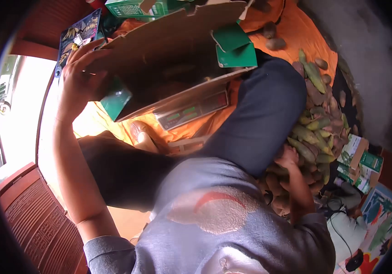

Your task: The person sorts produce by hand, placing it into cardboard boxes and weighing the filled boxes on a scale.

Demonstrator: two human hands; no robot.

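Observation:
My left hand (82,71) is at the left end of a large open cardboard box (168,43), its fingers bent over the edge. The box has green flaps (235,52) and a dark inside where the contents barely show. It rests on a scale (193,112) with a lit green display. Down by my right thigh, my right hand (287,157) reaches into a pile of long brown and yellow-green tubers (312,134). Its fingers are partly hidden among them, and I cannot tell whether it grips one.
An orange sheet (315,27) lies under the box and pile. Green and white cartons (360,160) stand right of the pile, and another green carton (136,8) is behind the box. My bent legs (264,105) flank the scale. A carved reddish panel (34,210) is at the lower left.

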